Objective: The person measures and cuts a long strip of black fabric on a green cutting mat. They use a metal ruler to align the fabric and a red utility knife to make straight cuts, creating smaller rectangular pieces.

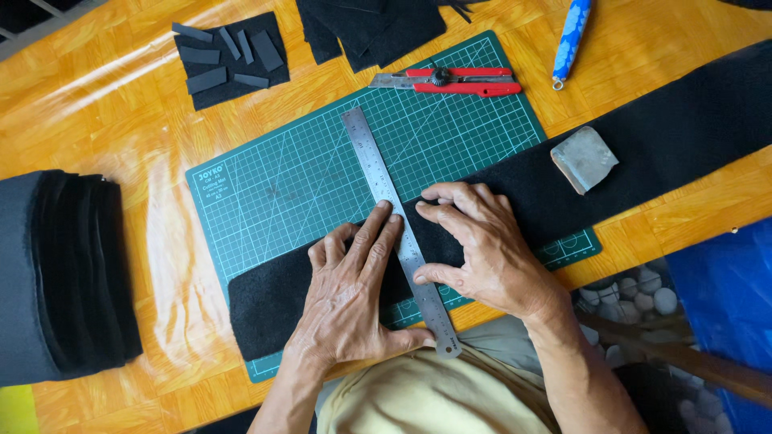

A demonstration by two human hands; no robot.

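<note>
Fingers of left hand (350,293) flat, together, pressing steel ruler (400,229); right hand (478,245) spread on black felt strip (643,149)

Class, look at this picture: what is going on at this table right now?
A person presses both bare hands on a steel ruler laid across a long strip of black felt-like fabric on a green cutting mat. The left hand holds the ruler flat; the right hand rests beside it on the fabric. A red utility knife lies unused at the mat's top edge, with small cut black pieces beyond it.
</note>
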